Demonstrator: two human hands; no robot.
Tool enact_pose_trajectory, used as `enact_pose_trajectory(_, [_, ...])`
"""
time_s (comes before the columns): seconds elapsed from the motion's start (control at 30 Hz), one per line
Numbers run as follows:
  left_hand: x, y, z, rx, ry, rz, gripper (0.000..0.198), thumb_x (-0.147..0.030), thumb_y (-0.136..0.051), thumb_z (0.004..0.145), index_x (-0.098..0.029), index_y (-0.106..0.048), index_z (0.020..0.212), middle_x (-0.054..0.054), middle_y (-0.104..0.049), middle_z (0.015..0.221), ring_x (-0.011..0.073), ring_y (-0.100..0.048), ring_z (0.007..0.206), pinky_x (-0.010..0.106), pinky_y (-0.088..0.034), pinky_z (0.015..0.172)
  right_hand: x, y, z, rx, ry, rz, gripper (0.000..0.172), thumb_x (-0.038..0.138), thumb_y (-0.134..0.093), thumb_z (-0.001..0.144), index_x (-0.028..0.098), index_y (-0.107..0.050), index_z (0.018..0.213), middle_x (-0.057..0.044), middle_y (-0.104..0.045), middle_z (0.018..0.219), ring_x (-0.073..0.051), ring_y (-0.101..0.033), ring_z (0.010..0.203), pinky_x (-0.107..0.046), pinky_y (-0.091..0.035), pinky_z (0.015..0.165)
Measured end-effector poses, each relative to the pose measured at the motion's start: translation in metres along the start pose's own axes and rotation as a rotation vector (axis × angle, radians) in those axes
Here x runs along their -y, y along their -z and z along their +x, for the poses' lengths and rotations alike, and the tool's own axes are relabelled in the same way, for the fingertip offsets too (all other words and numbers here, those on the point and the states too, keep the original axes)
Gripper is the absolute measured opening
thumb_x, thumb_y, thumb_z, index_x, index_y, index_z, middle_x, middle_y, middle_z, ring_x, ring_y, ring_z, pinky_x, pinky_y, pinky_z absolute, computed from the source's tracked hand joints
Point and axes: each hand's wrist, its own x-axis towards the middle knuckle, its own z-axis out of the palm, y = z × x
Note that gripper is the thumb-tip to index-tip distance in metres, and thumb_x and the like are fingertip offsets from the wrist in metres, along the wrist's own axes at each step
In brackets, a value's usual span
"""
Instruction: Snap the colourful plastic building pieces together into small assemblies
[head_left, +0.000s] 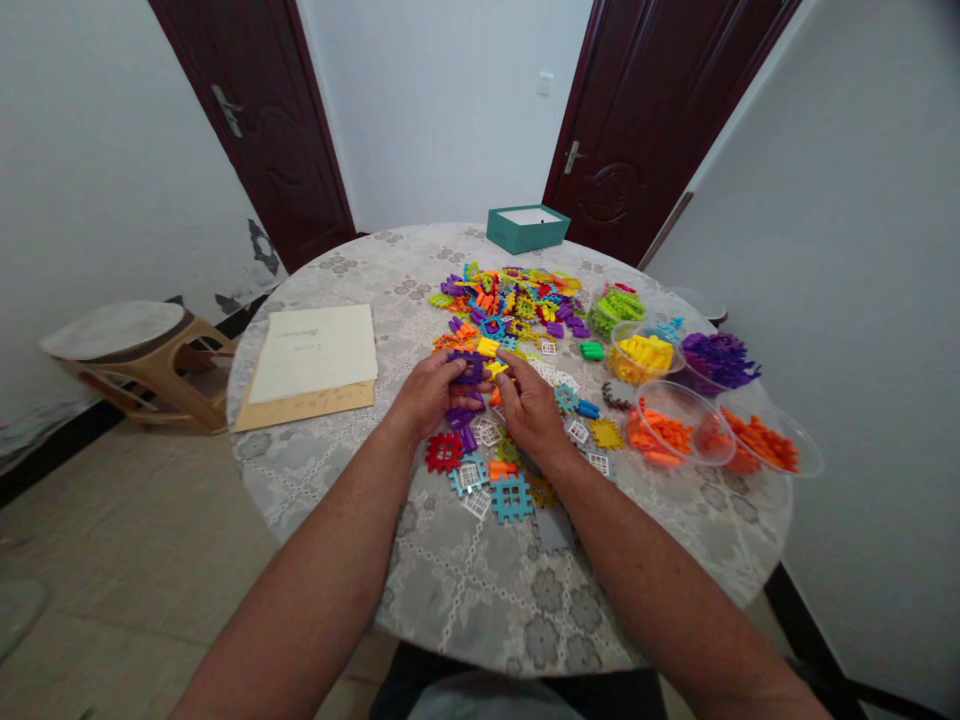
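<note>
My left hand (pixel 433 396) is closed on a purple building piece (pixel 469 368) with notched edges, thumb on top. My right hand (pixel 531 405) pinches a small yellow building piece (pixel 495 370) right beside the purple one; whether the two pieces touch I cannot make out. Around and below the hands lie loose plastic pieces: a red notched square (pixel 444 453), a light blue notched square (pixel 511 497), a yellow notched square (pixel 606 433) and several white window frames (pixel 486 432). Just past the fingers is another yellow piece (pixel 488 347).
A heap of mixed pieces (pixel 517 295) spreads across the table's middle. To the right stand clear tubs of green (pixel 619 310), yellow (pixel 645 358), purple (pixel 716 360) and orange pieces (pixel 660 435). A green box (pixel 528 232) sits at the back, papers (pixel 322 355) at left.
</note>
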Motion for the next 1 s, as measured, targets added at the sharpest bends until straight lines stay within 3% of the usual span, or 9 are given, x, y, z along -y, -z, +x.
enact_pose_trajectory(0.2, [-0.014,0.021,0.009,-0.374,-0.08,-0.158,0.038,-0.016,-0.058,0.08,-0.019,-0.055,0.118,0.012,-0.078,0.092,0.0257,-0.079,0.078,0.031,-0.062,0.06,-0.003,-0.006,-0.003,0.316,0.224,-0.271,0.031,0.014,-0.055,0.098,0.019,-0.069,0.126,-0.013,-0.069,0.128,-0.027,-0.058,0.121,-0.044,-0.045,0.108])
enact_pose_trajectory(0.3, [-0.01,0.022,0.013,-0.392,-0.062,-0.13,0.044,-0.013,-0.058,0.078,-0.02,-0.053,0.121,0.01,-0.077,0.087,0.0255,-0.079,0.073,0.031,-0.062,0.058,0.004,-0.013,-0.002,0.454,0.251,-0.446,0.033,0.016,-0.055,0.099,0.02,-0.066,0.129,-0.013,-0.067,0.131,-0.027,-0.056,0.12,-0.044,-0.046,0.106])
enact_pose_trajectory(0.4, [-0.006,0.019,0.015,-0.35,-0.033,-0.095,0.041,-0.013,-0.057,0.078,-0.021,-0.054,0.119,0.01,-0.077,0.087,0.0251,-0.078,0.07,0.031,-0.061,0.055,0.006,-0.018,0.001,0.491,0.222,-0.55,0.03,0.021,-0.054,0.101,0.02,-0.065,0.128,-0.013,-0.068,0.124,-0.027,-0.055,0.114,-0.042,-0.047,0.101])
enact_pose_trajectory(0.57, [-0.005,0.018,0.015,-0.305,-0.019,-0.093,0.038,-0.011,-0.056,0.079,-0.019,-0.057,0.115,0.009,-0.076,0.085,0.0249,-0.077,0.067,0.031,-0.061,0.052,0.005,-0.014,0.002,0.419,0.208,-0.57,0.027,0.03,-0.06,0.099,0.018,-0.066,0.122,-0.013,-0.065,0.116,-0.028,-0.054,0.112,-0.042,-0.047,0.099])
enact_pose_trajectory(0.73, [-0.005,0.018,0.013,-0.27,-0.001,-0.092,0.032,-0.015,-0.057,0.083,-0.017,-0.058,0.115,0.01,-0.076,0.086,0.025,-0.077,0.068,0.035,-0.063,0.057,0.001,-0.011,-0.001,0.208,0.208,-0.333,0.039,0.026,-0.058,0.099,0.017,-0.059,0.137,-0.015,-0.063,0.127,-0.027,-0.055,0.121,-0.042,-0.047,0.106])
enact_pose_trajectory(0.87, [-0.007,0.017,0.008,-0.171,0.067,-0.116,0.029,-0.026,-0.062,0.089,-0.016,-0.059,0.115,0.013,-0.076,0.09,0.0255,-0.078,0.072,0.034,-0.063,0.058,-0.002,-0.007,-0.003,0.026,0.157,-0.142,0.046,0.022,-0.06,0.096,0.019,-0.055,0.142,-0.015,-0.064,0.13,-0.027,-0.058,0.122,-0.044,-0.047,0.109])
enact_pose_trajectory(1.0, [-0.007,0.009,0.003,-0.054,0.167,-0.136,0.034,-0.038,-0.067,0.091,-0.016,-0.063,0.117,0.016,-0.077,0.095,0.0256,-0.078,0.075,0.033,-0.064,0.061,-0.001,-0.002,-0.004,-0.053,0.125,-0.071,0.057,0.022,-0.063,0.094,0.022,-0.05,0.149,-0.015,-0.063,0.132,-0.028,-0.06,0.122,-0.047,-0.051,0.106])
